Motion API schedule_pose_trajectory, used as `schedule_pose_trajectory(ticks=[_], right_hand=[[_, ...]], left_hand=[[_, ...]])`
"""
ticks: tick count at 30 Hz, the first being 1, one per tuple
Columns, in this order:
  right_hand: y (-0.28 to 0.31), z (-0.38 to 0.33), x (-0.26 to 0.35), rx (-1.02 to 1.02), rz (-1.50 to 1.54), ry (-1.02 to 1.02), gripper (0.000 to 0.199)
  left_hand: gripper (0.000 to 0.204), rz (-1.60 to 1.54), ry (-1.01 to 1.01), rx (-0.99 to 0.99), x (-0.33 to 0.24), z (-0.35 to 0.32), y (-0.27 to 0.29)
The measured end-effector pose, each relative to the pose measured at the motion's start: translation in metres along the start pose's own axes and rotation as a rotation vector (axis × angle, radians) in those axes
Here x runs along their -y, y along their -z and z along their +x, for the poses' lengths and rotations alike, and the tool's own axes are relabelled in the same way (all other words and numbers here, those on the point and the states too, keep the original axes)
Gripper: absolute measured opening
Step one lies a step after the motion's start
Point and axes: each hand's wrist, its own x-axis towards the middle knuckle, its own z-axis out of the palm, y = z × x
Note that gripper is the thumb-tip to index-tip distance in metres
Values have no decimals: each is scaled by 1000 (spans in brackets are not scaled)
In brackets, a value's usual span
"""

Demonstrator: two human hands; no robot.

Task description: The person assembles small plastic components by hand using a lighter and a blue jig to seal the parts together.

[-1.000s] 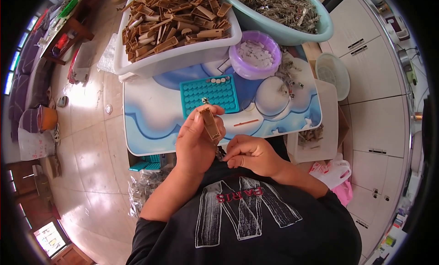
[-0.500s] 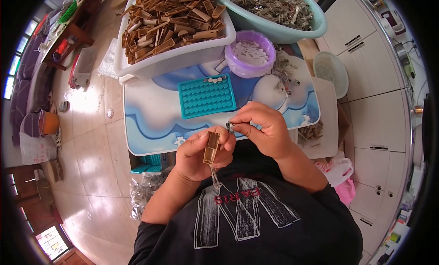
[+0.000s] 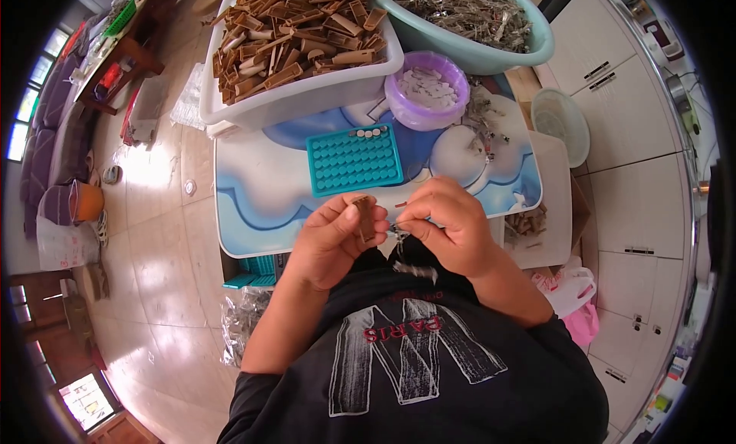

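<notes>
While left fingers [image 3: 346, 216] pinch brown case [image 3: 366, 218] near table edge [image 3: 261, 249], right fingers [image 3: 426, 209] pinch dark part [image 3: 398, 231]; teal tray [image 3: 355, 162] beyond.

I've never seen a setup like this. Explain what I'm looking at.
There is no machine: these are a person's bare hands, seen from a fisheye camera worn on the head, looking down. Straight edges bend near the rim.

The left hand holds a brown trough-shaped piece. The right hand pinches something too small to make out, with a blurred silvery strip below it.

On the blue-and-white table lie a teal tray of small hollows and a purple bowl of white pieces. Farther off are a white bin of brown pieces and a pale blue tub.
</notes>
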Motion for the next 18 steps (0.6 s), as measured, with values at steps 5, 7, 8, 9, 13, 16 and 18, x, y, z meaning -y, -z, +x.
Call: schedule_pose_trajectory(ticks=[5,7,8,9,13,16,18], right_hand=[[-21,-2,-1,-167,0,-30,13],[-25,-3,-1,-177,-45,-10,13],[-25,-3,-2,-186,-89,10,14],[-25,-3,-2,-186,-89,10,14],[-24,-4,-1,-172,-177,74,16],[-24,-5,2,-176,-197,62,16],[-24,-5,3,-176,-203,55,17]], left_hand=[[37,-56,41,29,18,4,-9],[39,-80,47,53,19,3,-10],[39,-69,35,43,19,3,-10],[40,-58,23,34,20,2,-10],[39,35,2,-21,20,-1,-13],[39,111,-53,-54,21,-2,-15],[39,176,-104,-65,21,-3,-16]])
